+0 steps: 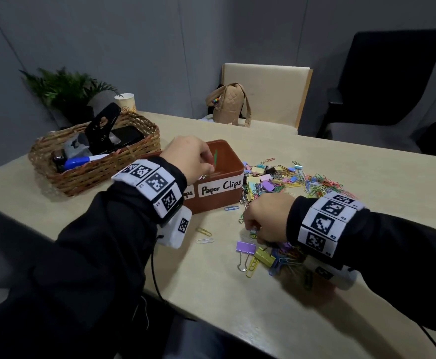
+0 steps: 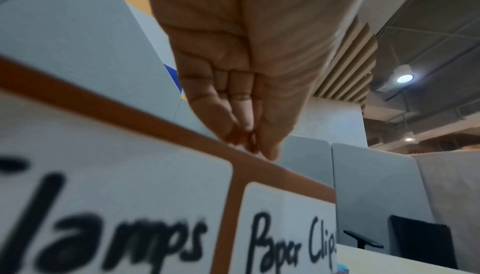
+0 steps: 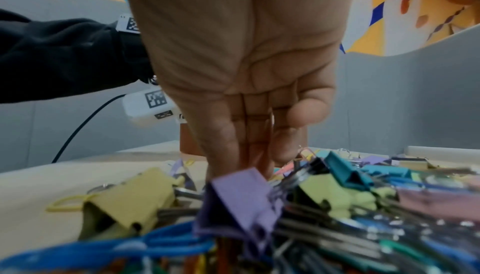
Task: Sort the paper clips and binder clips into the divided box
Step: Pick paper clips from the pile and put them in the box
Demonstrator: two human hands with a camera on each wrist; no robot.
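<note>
A green paper clip (image 1: pixel 215 157) was pinched by the left hand (image 1: pixel 186 158) over the divided box (image 1: pixel 218 200) at centre frame, while the right hand (image 1: pixel 264 218), lower right, was pinching into the clip pile (image 1: pixel 289 181), where tangled clips could be dragged out or mis-sorted.

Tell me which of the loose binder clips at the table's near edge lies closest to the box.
The purple binder clip: it lies left of the yellow binder clip, on the side towards the divided box, just below the right hand.
</note>
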